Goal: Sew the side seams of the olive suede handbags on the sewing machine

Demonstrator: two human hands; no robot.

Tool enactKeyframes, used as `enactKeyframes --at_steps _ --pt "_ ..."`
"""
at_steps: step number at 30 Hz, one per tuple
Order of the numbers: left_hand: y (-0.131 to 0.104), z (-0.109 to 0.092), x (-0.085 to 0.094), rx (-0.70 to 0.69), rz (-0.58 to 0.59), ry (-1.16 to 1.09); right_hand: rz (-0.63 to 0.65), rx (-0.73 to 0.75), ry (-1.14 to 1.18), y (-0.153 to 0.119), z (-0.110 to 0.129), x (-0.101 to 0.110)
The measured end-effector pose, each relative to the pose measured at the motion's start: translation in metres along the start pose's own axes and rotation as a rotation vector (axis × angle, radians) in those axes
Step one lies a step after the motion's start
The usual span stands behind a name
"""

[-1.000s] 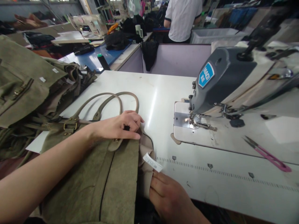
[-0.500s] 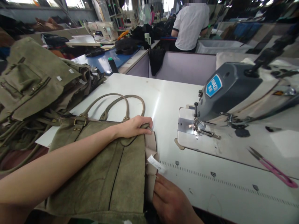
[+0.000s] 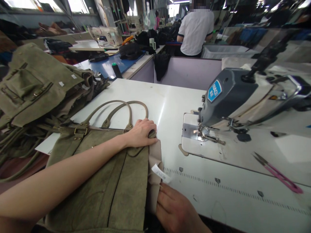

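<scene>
Currently, head view: olive bag lies toward left edge of white table, handles pointing to far edge. Left hand curled closed on bag's upper right corner; fingertips partly hidden. Right hand at beige lining, below white label; fingers together, thumb hidden, hold cannot be told. Bag interior hidden; bottom cut off by frame. Label print illegible. Translucent bin stands beyond table's far edge; contents indistinct. Sewing machine cut off at right.
</scene>
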State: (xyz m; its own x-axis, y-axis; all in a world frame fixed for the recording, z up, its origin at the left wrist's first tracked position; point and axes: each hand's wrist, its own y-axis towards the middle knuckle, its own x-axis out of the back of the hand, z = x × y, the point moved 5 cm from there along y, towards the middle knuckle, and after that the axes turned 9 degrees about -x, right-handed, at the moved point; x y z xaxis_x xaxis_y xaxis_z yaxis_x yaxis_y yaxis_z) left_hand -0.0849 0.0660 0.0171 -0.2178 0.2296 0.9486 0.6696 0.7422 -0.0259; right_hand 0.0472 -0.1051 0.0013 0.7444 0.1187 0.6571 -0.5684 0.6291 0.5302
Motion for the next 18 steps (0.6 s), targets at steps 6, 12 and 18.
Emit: enactKeyframes --at_steps 6,12,18 --pt "-0.004 0.009 0.004 -0.112 0.034 -0.15 0.038 0.003 -0.011 -0.005 -0.003 -0.002" --pt "-0.004 0.013 0.007 -0.214 0.122 -0.255 0.056 0.004 0.003 0.0 -0.003 0.003" --pt "0.045 0.003 -0.003 -0.095 0.128 0.015 0.179 -0.014 -0.087 -0.006 -0.025 0.034"
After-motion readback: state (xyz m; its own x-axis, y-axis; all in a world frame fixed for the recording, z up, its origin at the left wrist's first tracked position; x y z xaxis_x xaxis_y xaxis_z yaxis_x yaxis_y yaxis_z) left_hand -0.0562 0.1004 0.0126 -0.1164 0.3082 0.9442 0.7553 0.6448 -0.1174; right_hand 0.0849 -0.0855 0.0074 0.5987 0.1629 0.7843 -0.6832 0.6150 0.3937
